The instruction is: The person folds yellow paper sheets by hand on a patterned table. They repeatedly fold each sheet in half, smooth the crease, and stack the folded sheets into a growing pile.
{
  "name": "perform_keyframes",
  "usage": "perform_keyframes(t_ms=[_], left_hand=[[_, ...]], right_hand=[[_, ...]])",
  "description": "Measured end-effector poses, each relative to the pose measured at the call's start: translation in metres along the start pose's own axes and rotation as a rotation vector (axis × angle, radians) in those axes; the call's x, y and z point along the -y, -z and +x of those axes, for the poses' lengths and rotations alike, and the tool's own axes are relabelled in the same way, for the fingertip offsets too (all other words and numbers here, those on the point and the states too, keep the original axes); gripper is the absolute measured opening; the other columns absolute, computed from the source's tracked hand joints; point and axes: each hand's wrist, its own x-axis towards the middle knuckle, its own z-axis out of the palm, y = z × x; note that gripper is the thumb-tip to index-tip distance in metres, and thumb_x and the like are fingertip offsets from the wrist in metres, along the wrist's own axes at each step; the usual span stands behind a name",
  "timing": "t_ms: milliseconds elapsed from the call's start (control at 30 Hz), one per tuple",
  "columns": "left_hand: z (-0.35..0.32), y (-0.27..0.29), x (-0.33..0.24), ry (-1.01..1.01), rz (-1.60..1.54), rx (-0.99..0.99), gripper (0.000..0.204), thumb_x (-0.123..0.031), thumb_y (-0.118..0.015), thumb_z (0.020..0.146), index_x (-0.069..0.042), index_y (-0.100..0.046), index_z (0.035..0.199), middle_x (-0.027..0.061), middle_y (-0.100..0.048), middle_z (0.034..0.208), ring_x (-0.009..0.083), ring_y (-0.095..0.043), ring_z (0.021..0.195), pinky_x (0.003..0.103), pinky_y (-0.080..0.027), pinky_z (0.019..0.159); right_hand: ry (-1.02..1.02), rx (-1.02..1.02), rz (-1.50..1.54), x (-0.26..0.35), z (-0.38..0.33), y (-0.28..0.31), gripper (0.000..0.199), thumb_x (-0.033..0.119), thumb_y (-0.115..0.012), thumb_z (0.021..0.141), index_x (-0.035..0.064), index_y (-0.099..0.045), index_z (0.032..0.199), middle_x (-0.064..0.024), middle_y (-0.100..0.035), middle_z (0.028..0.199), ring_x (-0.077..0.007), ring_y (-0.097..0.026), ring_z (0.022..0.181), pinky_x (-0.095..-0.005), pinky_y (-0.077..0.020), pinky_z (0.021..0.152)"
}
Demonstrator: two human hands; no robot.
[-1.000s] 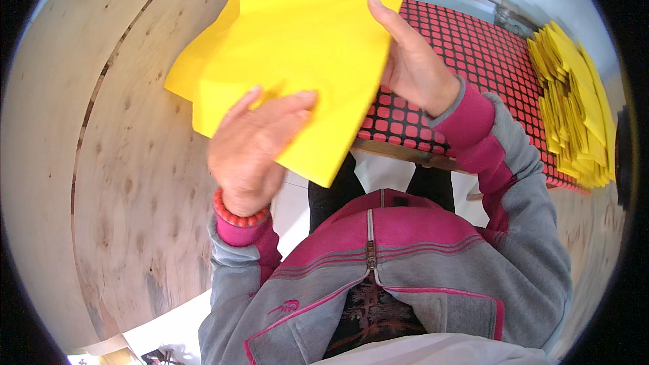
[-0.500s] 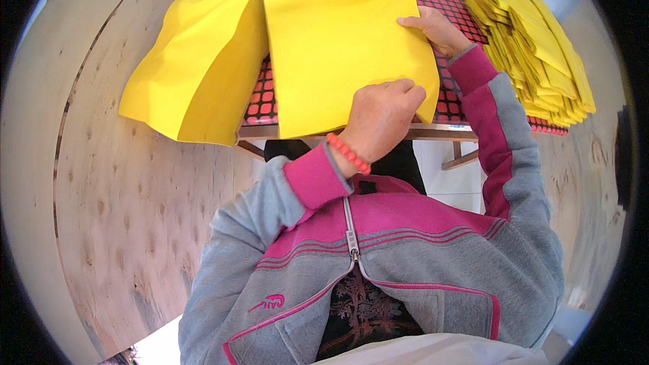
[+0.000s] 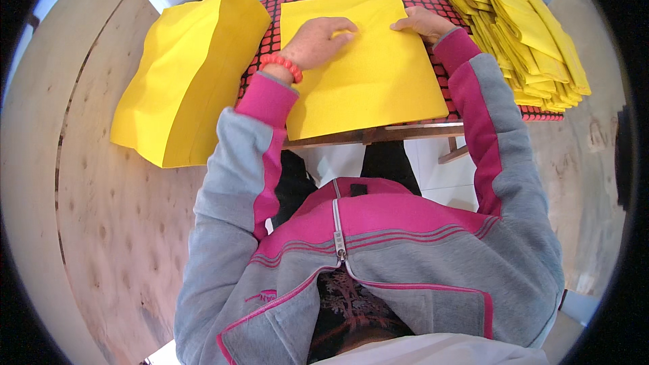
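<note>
- Your left hand (image 3: 316, 39) and right hand (image 3: 422, 22) press flat, fingers spread, on a yellow sheet (image 3: 362, 67) lying on the red mat (image 3: 270, 34).
- Left of the sheet: a loose yellow stack (image 3: 186, 81).
- Right of it: folded yellow pieces (image 3: 524, 34).

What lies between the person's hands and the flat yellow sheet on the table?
Nothing visible. The left hand and the right hand both rest directly on the yellow sheet, near its far edge.
</note>
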Motion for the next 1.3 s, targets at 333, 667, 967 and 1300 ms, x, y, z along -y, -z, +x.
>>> perform_keyframes(t_ms=[333, 667, 967, 1300], left_hand=[[0.013, -0.049, 0.043, 0.132, 0.499, 0.102, 0.088, -0.071, -0.048, 0.092, -0.011, -0.035, 0.156, 0.0185, -0.026, 0.163, 0.0343, -0.023, 0.151, 0.068, -0.019, 0.115], [0.012, -0.041, 0.030, 0.175, 0.441, 0.131, 0.103, -0.080, -0.055, 0.081, -0.010, -0.036, 0.155, 0.0205, -0.025, 0.163, 0.0345, -0.020, 0.153, 0.068, -0.014, 0.116], [0.003, -0.029, 0.048, 0.136, 0.279, 0.144, 0.079, -0.069, -0.053, 0.091, -0.021, -0.044, 0.153, 0.0216, -0.026, 0.163, 0.0366, -0.019, 0.153, 0.066, -0.011, 0.118], [0.007, -0.038, 0.040, 0.137, 0.395, 0.159, 0.075, -0.066, -0.052, 0.093, -0.022, -0.042, 0.154, 0.0196, -0.028, 0.162, 0.0365, -0.023, 0.152, 0.069, -0.015, 0.115]], right_hand=[[-0.041, -0.067, 0.079, 0.007, 0.008, 0.011, 0.032, 0.026, -0.073, 0.091, 0.0013, -0.066, 0.110, -0.0063, -0.072, 0.093, -0.0116, -0.066, 0.070, -0.0267, -0.0570, 0.063], [-0.056, -0.211, -0.178, 0.013, 0.067, 0.030, 0.027, 0.031, -0.073, 0.091, 0.0044, -0.065, 0.092, -0.0011, -0.065, 0.076, -0.0116, -0.060, 0.062, -0.0290, -0.0521, 0.060], [0.773, -0.484, -1.413, 0.000, 0.060, -0.010, 0.029, 0.013, -0.064, 0.087, 0.0103, -0.061, 0.116, -0.0159, -0.064, 0.111, -0.0352, -0.066, 0.094, -0.0456, -0.0557, 0.073], [-0.115, -0.155, 0.023, 0.014, 0.040, 0.034, 0.022, 0.029, -0.066, 0.097, 0.0082, -0.063, 0.103, 0.0001, -0.065, 0.074, -0.0058, -0.061, 0.062, -0.0233, -0.0462, 0.049]])
